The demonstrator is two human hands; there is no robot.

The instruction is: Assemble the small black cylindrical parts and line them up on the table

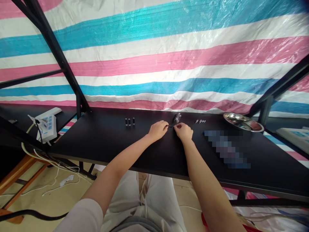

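Above the middle of the black table, my left hand (158, 130) is closed in a pinch on a small thin black piece (170, 126) that sticks out toward the right. My right hand (183, 131) faces it a short way off, thumb and fingers pressed together. Whatever sits in that right pinch is too small to make out. Just behind the hands lie several clear tubes (178, 117) with dark parts beside them. Three short black cylinders with pale bands (129, 122) stand in a row to the left. Several tiny shiny pieces (200, 121) lie to the right.
A round steel dish (259, 128) rests at the table's back right. In front of it lies a blurred-out flat item (227, 149). Striped plastic sheeting (154, 61) hangs behind the black table (101, 141). A white power strip (49, 125) and cables are at far left.
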